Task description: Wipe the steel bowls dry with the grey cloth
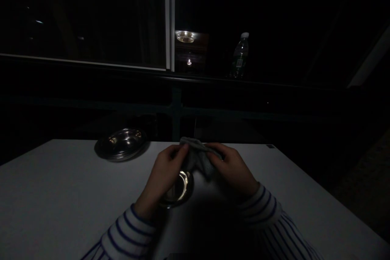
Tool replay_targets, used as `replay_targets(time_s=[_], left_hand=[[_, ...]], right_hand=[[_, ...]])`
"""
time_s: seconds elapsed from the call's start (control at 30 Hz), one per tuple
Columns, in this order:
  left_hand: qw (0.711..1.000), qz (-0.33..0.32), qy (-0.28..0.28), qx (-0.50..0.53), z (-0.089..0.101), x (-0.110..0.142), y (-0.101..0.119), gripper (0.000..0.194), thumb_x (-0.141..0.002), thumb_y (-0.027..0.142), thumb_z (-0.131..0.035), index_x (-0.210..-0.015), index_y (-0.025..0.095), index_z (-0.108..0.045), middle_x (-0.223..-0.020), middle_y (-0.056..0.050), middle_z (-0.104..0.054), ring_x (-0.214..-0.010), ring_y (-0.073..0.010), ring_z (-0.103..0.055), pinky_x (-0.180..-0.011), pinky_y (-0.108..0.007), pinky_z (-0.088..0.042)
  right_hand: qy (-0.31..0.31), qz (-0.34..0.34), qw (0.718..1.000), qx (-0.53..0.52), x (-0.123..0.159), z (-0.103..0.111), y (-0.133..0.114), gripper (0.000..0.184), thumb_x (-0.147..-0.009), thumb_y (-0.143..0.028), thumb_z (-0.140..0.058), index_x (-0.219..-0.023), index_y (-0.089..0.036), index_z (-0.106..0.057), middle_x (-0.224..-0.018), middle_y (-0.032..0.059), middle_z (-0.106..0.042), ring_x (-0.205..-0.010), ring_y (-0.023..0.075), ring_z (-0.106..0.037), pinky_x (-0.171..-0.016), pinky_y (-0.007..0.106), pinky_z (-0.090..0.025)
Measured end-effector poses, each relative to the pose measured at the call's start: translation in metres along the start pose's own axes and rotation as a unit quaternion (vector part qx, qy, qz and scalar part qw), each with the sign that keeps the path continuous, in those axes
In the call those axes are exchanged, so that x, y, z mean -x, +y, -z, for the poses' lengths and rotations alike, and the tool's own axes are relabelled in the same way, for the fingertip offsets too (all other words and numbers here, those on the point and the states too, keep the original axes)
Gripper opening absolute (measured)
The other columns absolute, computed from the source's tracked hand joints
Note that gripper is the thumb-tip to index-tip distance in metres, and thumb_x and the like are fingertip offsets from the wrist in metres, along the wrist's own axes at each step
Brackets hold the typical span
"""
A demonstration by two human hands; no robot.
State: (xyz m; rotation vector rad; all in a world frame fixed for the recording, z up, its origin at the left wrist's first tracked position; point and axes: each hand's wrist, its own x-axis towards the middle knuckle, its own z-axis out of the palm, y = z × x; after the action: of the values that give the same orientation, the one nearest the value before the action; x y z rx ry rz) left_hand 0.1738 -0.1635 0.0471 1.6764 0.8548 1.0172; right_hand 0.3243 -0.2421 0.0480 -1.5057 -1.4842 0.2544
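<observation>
One grey cloth (199, 161) is pinched between two hands, left hand (166, 168) and right hand (233, 166) each gripping it by the upper part, held above the tabletop (61, 195). One shiny round dish (189, 189) sits just below, partly blocked by the left hand; one stack of metal dishes (106, 154) is at the far edge, left, count unclear in the dark. One capped bottle (239, 59) stands beyond the far edge, one pale window frame (170, 20) left of it.

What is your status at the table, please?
Left hand and right hand gripping grey cloth. Left hand partly covers small shiny dish. Stacked metal dishes off left, clear of hands.
</observation>
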Motion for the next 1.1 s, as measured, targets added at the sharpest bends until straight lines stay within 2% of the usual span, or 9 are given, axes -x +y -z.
replay_targets(time_s=[0.1, 0.23, 0.33, 0.47, 0.53, 0.63, 0.73, 0.83, 1.1], left_hand=[[0.982, 0.085, -0.055, 0.157, -0.004, 0.001, 0.002, 0.035, -0.072, 0.043, -0.054, -0.086, 0.013, -0.063, -0.079, -0.006, -0.067, -0.074, -0.0168, -0.061, -0.068, -0.027, -0.046], [0.959, 0.117, -0.023, 0.256, -0.002, -0.001, 0.0, 0.024, -0.07, 0.032, -0.059, -0.085, 0.013, -0.06, -0.078, -0.005, -0.066, -0.071, -0.0141, -0.061, -0.068, -0.026, -0.047], [0.955, 0.128, -0.003, 0.269, 0.0, -0.002, -0.001, 0.017, -0.069, 0.027, -0.06, -0.08, 0.014, -0.059, -0.073, -0.002, -0.064, -0.066, -0.0117, -0.06, -0.06, -0.021, -0.046], [0.954, 0.122, 0.001, 0.275, -0.001, 0.0, 0.002, 0.018, -0.068, 0.027, -0.061, -0.079, 0.014, -0.059, -0.071, -0.001, -0.064, -0.062, -0.0095, -0.059, -0.058, -0.019, -0.045], [0.958, 0.118, 0.0, 0.263, -0.002, 0.001, 0.004, 0.02, -0.067, 0.028, -0.061, -0.081, 0.014, -0.06, -0.074, -0.002, -0.065, -0.063, -0.0098, -0.059, -0.059, -0.02, -0.046], [0.969, 0.106, 0.005, 0.223, -0.001, 0.002, 0.007, 0.025, -0.067, 0.032, -0.06, -0.085, 0.014, -0.061, -0.076, -0.003, -0.065, -0.063, -0.0121, -0.06, -0.058, -0.022, -0.046], [0.985, 0.086, 0.032, 0.149, 0.004, 0.0, 0.007, 0.028, -0.068, 0.034, -0.058, -0.087, 0.014, -0.061, -0.071, -0.002, -0.065, -0.063, -0.0147, -0.06, -0.056, -0.024, -0.045], [0.995, 0.051, 0.045, 0.068, 0.012, -0.002, 0.007, 0.029, -0.068, 0.036, -0.058, -0.086, 0.014, -0.063, -0.069, -0.001, -0.065, -0.064, -0.0159, -0.06, -0.055, -0.023, -0.044], [0.996, -0.073, -0.012, -0.058, 0.022, -0.005, 0.005, 0.029, -0.07, 0.04, -0.056, -0.084, 0.017, -0.067, -0.077, -0.004, -0.068, -0.075, -0.0198, -0.06, -0.066, -0.027, -0.044]], right_hand=[[-0.05, 0.082, 0.994, 0.045, 0.006, -0.008, -0.008, 0.026, -0.081, -0.021, -0.047, -0.103, -0.022, -0.06, -0.101, 0.0014, -0.063, -0.095, 0.0144, -0.057, -0.084, 0.027, -0.043], [-0.094, 0.165, 0.978, 0.087, 0.008, -0.014, -0.01, 0.029, -0.079, -0.022, -0.051, -0.107, -0.02, -0.058, -0.109, 0.0042, -0.059, -0.101, 0.0159, -0.053, -0.089, 0.03, -0.04], [-0.087, 0.153, 0.981, 0.077, 0.008, -0.015, -0.008, 0.031, -0.079, -0.026, -0.052, -0.108, -0.019, -0.056, -0.111, 0.0046, -0.058, -0.103, 0.0162, -0.052, -0.09, 0.031, -0.039], [-0.029, 0.119, 0.986, 0.116, 0.008, -0.017, -0.008, 0.032, -0.076, -0.03, -0.056, -0.106, -0.018, -0.056, -0.107, 0.006, -0.059, -0.099, 0.0184, -0.053, -0.087, 0.033, -0.04], [-0.012, 0.115, 0.983, 0.145, 0.009, -0.02, -0.009, 0.033, -0.074, -0.03, -0.057, -0.105, -0.017, -0.056, -0.105, 0.007, -0.06, -0.096, 0.0194, -0.053, -0.085, 0.034, -0.041], [-0.009, 0.105, 0.981, 0.165, 0.009, -0.02, -0.008, 0.022, -0.078, -0.026, -0.051, -0.098, -0.018, -0.058, -0.098, 0.0062, -0.062, -0.091, 0.0186, -0.055, -0.082, 0.033, -0.041], [-0.006, 0.062, 0.989, 0.133, 0.007, -0.013, -0.006, 0.018, -0.082, -0.026, -0.044, -0.089, -0.021, -0.06, -0.089, 0.0034, -0.064, -0.084, 0.0165, -0.058, -0.076, 0.029, -0.042], [0.03, 0.013, 0.996, 0.087, 0.004, 0.002, -0.004, 0.017, -0.081, -0.028, -0.046, -0.089, -0.021, -0.06, -0.087, 0.0018, -0.065, -0.082, 0.0159, -0.06, -0.071, 0.026, -0.043], [0.094, -0.007, 0.995, 0.037, 0.001, 0.036, -0.002, 0.02, -0.078, -0.031, -0.052, -0.091, -0.02, -0.063, -0.092, 0.0029, -0.065, -0.089, 0.0175, -0.058, -0.077, 0.029, -0.044]])
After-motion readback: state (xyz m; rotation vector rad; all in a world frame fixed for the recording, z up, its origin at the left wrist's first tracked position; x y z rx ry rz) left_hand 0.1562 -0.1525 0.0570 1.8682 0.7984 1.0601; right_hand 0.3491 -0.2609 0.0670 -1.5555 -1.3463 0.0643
